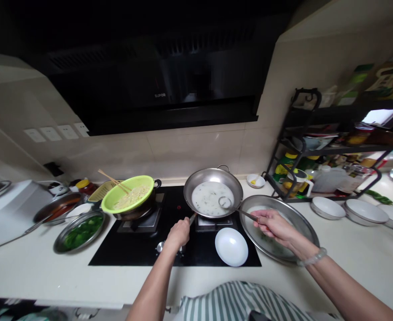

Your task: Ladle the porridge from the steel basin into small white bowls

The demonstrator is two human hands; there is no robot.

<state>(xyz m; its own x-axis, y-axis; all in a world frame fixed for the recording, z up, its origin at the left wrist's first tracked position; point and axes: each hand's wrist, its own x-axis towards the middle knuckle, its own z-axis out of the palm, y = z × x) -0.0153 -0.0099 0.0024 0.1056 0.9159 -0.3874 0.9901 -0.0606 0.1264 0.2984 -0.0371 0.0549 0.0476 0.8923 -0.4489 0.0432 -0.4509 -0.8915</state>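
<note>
A steel wok [190, 206] with white, milky liquid [207, 196] and small dark bits in it sits on the right burner. My left hand [179, 232] is closed around the wok's handle. In my right hand [270, 225] is the handle of a ladle [225, 203], whose bowl dips into the liquid near the wok's right side. Below that hand lies a wide steel basin [303, 218] with pale contents, partly hidden by the hand and forearm. A white bowl [231, 247] rests on the hob's front edge, between my two hands.
On the left burner, a green basin [107, 201] of noodles with chopsticks sits on a pot. Further left are a dish of green vegetables [79, 232] and a pan of red sauce [54, 211]. A black rack [330, 151] and several bowls [328, 208] stand right. A range hood [166, 67] hangs above.
</note>
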